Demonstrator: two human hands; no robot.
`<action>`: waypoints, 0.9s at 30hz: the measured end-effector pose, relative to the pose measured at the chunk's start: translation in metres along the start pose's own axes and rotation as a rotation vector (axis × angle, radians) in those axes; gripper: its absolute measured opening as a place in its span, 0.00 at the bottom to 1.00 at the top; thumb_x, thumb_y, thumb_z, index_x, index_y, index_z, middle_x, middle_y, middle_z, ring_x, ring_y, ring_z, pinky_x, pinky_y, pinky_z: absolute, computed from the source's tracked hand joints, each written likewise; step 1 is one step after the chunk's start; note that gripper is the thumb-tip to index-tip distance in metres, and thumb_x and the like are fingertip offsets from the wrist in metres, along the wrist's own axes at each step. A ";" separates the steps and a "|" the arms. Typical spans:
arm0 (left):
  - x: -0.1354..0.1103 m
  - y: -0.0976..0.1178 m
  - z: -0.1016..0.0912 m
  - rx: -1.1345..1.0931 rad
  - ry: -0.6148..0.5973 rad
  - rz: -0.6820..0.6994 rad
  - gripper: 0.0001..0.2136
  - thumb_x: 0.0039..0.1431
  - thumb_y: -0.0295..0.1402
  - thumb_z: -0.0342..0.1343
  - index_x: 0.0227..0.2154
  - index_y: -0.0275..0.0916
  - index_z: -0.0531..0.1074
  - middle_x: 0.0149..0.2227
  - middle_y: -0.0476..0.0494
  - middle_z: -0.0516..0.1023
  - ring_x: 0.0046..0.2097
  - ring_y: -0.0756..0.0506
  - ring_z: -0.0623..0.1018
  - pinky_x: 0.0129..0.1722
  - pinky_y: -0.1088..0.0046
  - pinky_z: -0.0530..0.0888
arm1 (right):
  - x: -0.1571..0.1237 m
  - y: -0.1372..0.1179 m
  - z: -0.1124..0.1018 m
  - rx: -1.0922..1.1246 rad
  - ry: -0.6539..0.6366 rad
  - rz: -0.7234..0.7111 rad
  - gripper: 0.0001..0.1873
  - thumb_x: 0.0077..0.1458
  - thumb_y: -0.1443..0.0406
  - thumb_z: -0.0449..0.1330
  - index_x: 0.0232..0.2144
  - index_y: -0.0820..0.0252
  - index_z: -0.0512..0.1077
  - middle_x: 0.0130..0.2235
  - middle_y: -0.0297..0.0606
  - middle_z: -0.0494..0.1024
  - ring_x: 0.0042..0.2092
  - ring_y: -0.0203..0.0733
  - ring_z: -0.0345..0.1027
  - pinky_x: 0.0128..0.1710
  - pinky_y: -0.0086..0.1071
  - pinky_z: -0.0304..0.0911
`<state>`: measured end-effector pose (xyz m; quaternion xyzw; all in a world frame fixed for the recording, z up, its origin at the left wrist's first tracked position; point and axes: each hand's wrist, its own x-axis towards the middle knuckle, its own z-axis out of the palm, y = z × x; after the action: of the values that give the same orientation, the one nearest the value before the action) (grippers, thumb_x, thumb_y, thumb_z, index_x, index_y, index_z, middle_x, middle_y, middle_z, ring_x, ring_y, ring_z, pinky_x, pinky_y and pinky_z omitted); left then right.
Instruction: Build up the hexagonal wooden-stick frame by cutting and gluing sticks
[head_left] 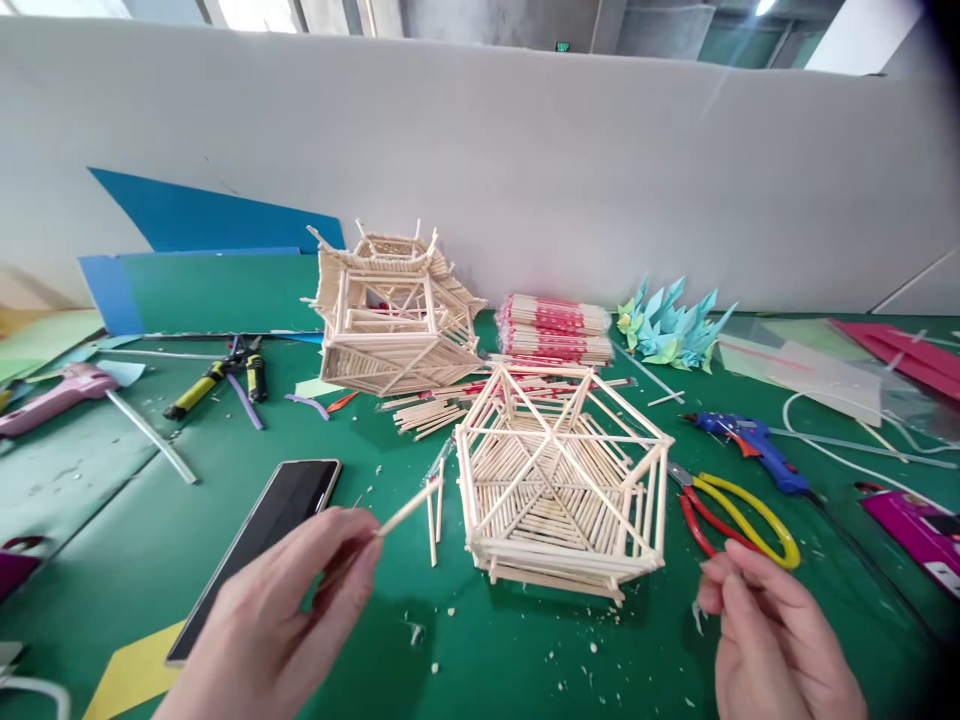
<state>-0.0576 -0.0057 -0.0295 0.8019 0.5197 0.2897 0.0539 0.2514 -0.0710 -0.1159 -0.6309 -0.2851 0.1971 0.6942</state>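
Note:
My left hand [289, 615] pinches a thin wooden stick [409, 507] between thumb and fingers, its tip pointing up and right toward a hexagonal frame of sticks [559, 480] on the green mat. My right hand [772, 640] is at the lower right, fingers curled together just below yellow-handled cutters [739, 515]; I cannot make out anything in it. A second, larger stick model [390, 315] lies tipped on its side behind.
A dark phone [262, 540] lies by my left hand. Loose sticks [427, 412], wrapped chopstick bundles [555, 330], a blue glue gun [750, 445], a pink glue gun [52, 395], pliers [217, 375] and paper cranes [671, 325] are spread over the mat. A white wall stands behind.

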 end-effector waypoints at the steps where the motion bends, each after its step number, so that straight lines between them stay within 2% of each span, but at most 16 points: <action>1: 0.000 0.005 -0.001 -0.029 0.008 0.050 0.04 0.59 0.37 0.47 0.35 0.46 0.65 0.27 0.54 0.74 0.23 0.52 0.72 0.23 0.81 0.68 | -0.001 -0.004 0.002 -0.003 -0.001 -0.010 0.12 0.49 0.60 0.63 0.36 0.59 0.72 0.32 0.36 0.73 0.27 0.35 0.65 0.26 0.30 0.61; 2: 0.000 0.008 0.000 -0.033 0.023 0.065 0.04 0.59 0.36 0.46 0.35 0.46 0.64 0.27 0.52 0.75 0.23 0.51 0.73 0.23 0.80 0.69 | -0.003 -0.007 0.004 -0.009 -0.005 -0.021 0.12 0.49 0.60 0.63 0.35 0.59 0.72 0.31 0.37 0.73 0.27 0.36 0.65 0.25 0.31 0.61; 4: 0.001 0.008 0.005 0.025 0.039 0.003 0.04 0.61 0.35 0.44 0.35 0.45 0.63 0.26 0.51 0.74 0.23 0.50 0.73 0.23 0.78 0.68 | -0.005 -0.011 0.007 -0.028 -0.016 -0.031 0.11 0.48 0.60 0.63 0.35 0.60 0.72 0.30 0.38 0.73 0.27 0.37 0.64 0.24 0.32 0.61; 6: -0.001 -0.001 0.016 0.138 0.033 -0.077 0.05 0.61 0.36 0.43 0.33 0.43 0.62 0.21 0.53 0.72 0.21 0.49 0.72 0.22 0.77 0.67 | -0.007 -0.010 0.008 -0.040 -0.032 -0.025 0.11 0.49 0.60 0.63 0.35 0.59 0.72 0.30 0.37 0.73 0.26 0.37 0.64 0.24 0.32 0.60; 8: -0.005 -0.012 0.030 0.221 -0.005 -0.140 0.07 0.62 0.36 0.41 0.36 0.42 0.62 0.19 0.53 0.71 0.20 0.48 0.72 0.23 0.75 0.66 | -0.008 -0.007 0.007 -0.046 -0.047 -0.022 0.11 0.49 0.60 0.63 0.35 0.59 0.72 0.29 0.36 0.73 0.26 0.36 0.63 0.24 0.32 0.59; 11: -0.011 -0.025 0.054 0.271 -0.039 -0.140 0.11 0.61 0.33 0.40 0.42 0.37 0.63 0.15 0.53 0.71 0.19 0.46 0.72 0.24 0.73 0.65 | -0.008 -0.002 0.004 -0.083 -0.076 -0.028 0.12 0.50 0.59 0.62 0.36 0.59 0.72 0.29 0.36 0.73 0.26 0.37 0.64 0.24 0.32 0.61; 16: -0.012 -0.031 0.080 0.329 -0.129 -0.097 0.15 0.59 0.30 0.39 0.44 0.35 0.67 0.16 0.48 0.74 0.19 0.43 0.74 0.27 0.68 0.66 | -0.007 -0.003 0.001 -0.175 -0.074 0.015 0.16 0.51 0.56 0.61 0.38 0.60 0.72 0.31 0.38 0.75 0.28 0.38 0.67 0.26 0.31 0.64; 22: -0.007 -0.036 0.079 0.316 -0.181 -0.064 0.15 0.60 0.33 0.41 0.45 0.36 0.67 0.21 0.45 0.78 0.24 0.42 0.77 0.29 0.67 0.67 | 0.004 -0.011 0.004 -0.228 -0.119 0.092 0.20 0.50 0.52 0.60 0.40 0.60 0.71 0.31 0.38 0.75 0.28 0.38 0.67 0.28 0.30 0.67; 27: -0.001 -0.033 0.073 0.262 -0.114 -0.064 0.13 0.59 0.37 0.45 0.42 0.39 0.69 0.32 0.39 0.79 0.33 0.40 0.78 0.32 0.65 0.69 | 0.020 -0.014 0.008 -0.197 -0.080 -0.007 0.17 0.52 0.55 0.59 0.39 0.61 0.71 0.34 0.38 0.73 0.30 0.37 0.65 0.29 0.30 0.64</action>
<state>-0.0464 0.0241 -0.1025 0.8002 0.5746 0.1714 -0.0126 0.2608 -0.0541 -0.0990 -0.6866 -0.3328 0.1907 0.6177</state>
